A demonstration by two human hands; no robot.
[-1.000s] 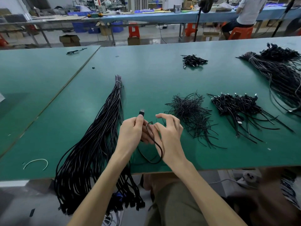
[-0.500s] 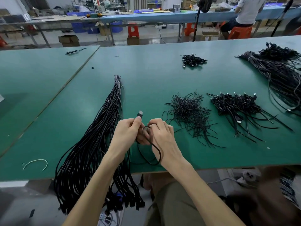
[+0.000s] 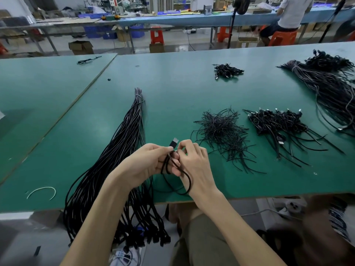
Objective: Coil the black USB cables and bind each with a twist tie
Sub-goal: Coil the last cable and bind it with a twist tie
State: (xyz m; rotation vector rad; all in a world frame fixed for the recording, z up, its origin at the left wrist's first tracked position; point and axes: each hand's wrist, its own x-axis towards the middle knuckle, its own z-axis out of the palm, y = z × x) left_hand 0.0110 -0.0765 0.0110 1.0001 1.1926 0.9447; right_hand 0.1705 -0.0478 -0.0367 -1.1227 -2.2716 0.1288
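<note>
Black cable is mid-coil just over the near edge of the green table, so the job looks well under way but far from over. To its left a thick bundle of straight cables waits, its plug ends hanging off the near edge; none of these is coiled. Beyond the hands lies a loose heap of twist ties, and right of it a heap of coiled cables, apparently already tied, though the ties are too fine to make out. Farther back sit a smaller heap and, far right, another long bundle.

The left hand is curled round the gathered loops, thumb on top, with the USB plug sticking up past it. The right hand pinches the cable beside the plug, one loop drooping under its wrist.
</note>
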